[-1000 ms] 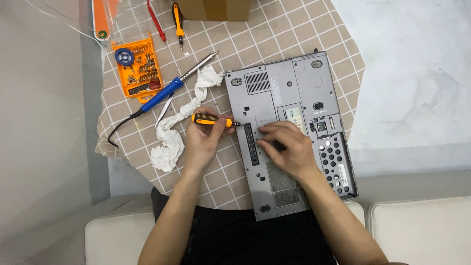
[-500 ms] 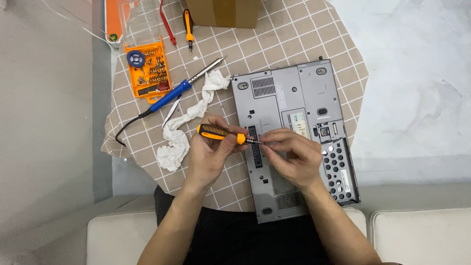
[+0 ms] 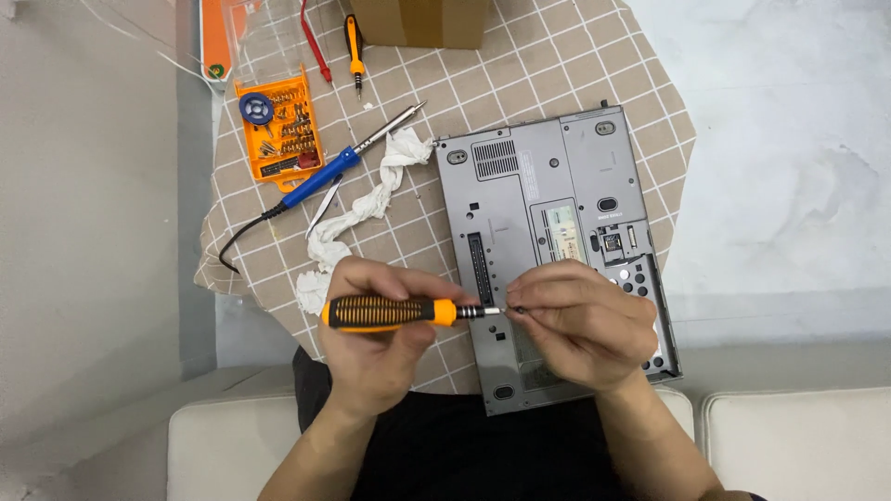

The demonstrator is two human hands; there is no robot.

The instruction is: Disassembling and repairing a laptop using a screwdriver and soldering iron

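I see my left hand [image 3: 376, 325] clenched around the orange-and-black screwdriver [image 3: 394, 313], its shaft lying level and pointing right at my right hand [image 3: 580, 320], which pinches its tip above the upturned grey laptop [image 3: 548, 223].

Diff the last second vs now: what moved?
The screwdriver came up off the laptop underside and now lies level in the left hand; the right hand left the laptop and pinches its tip. Laptop, soldering iron and bit case unchanged.
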